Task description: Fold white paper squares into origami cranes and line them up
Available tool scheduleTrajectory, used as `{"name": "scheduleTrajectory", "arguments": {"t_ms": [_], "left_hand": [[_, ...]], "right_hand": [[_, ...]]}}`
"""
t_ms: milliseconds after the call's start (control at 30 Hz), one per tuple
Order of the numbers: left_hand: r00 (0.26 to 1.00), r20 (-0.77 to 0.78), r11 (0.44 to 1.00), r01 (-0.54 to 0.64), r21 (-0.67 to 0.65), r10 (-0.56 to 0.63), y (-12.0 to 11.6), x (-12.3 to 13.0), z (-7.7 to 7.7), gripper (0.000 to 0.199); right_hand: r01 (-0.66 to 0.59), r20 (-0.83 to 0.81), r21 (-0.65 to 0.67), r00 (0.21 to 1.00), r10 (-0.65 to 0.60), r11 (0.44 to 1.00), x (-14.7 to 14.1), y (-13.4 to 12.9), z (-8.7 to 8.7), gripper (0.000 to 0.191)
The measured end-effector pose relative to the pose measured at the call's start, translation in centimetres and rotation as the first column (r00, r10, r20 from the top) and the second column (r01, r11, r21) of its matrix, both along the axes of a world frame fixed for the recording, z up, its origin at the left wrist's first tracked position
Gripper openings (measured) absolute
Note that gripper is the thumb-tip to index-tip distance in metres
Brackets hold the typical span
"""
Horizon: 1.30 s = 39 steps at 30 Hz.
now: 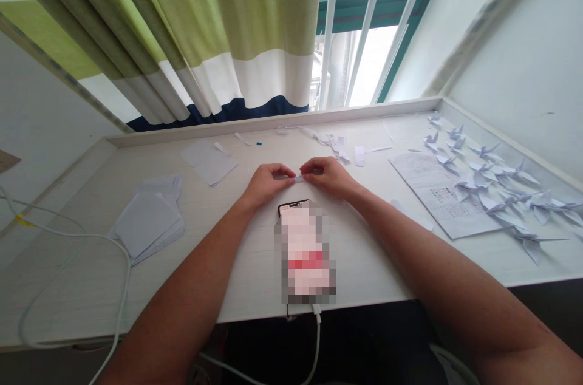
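Observation:
Both hands meet at the middle of the white desk (255, 275), just beyond a phone (306, 245) that lies with its screen up. Between them is a small piece of white paper (299, 178), mostly hidden by the fingers. My left hand (272, 181) pinches its left end with thumb and fingertips. On the other side, my right hand (328, 175) is closed on the right end. The paper's exact folded shape is too small to tell.
Several folded paper cranes (483, 175) crowd the right side, some on a written sheet (426, 197). Stacked paper squares (148, 224) lie left, with more paper sheets (214, 160) behind. Paper scraps (337, 145) are scattered at the back. A white cable (127, 288) loops at left; a charging cable (317, 336) joins the phone.

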<state>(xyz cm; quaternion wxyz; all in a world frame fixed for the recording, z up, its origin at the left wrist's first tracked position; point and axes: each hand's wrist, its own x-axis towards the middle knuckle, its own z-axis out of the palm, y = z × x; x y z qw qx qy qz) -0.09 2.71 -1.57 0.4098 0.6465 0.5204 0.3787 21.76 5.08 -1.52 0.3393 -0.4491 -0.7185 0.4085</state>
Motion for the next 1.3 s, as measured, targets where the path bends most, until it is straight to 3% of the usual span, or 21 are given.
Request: {"name": "scheduleTrajectory", "arguments": {"t_ms": [267,467,833,1100,1300], "left_hand": [[1.0,-0.007,1.0,-0.02,0.002,0.02,-0.04,0.13,-0.09,0.025],[0.999,0.0,0.999,-0.032,0.005,0.032,-0.03,0.24,-0.14,0.025],[1.0,0.021,1.0,-0.008,0.018,0.008,0.33,0.17,-0.47,0.023],[1.0,-0.018,1.0,0.011,-0.023,-0.012,0.39,-0.34,0.28,0.021],[0.998,0.053,0.999,0.046,-0.022,-0.045,0.31,-0.42,-0.17,0.025]], "right_hand": [[-0.008,0.114,0.11,0.994,-0.004,0.994,-0.12,-0.33,0.4,0.017],[0.032,0.079,0.047,0.996,-0.036,0.998,-0.43,-0.43,0.32,0.009],[0.021,0.148,0.131,0.988,-0.04,0.991,-0.66,-0.48,-0.13,0.009],[0.032,0.149,0.137,0.987,-0.053,0.99,-0.79,-0.56,-0.12,0.01],[0.036,0.144,0.139,0.988,-0.057,0.99,-0.83,-0.58,-0.13,0.008]]}}
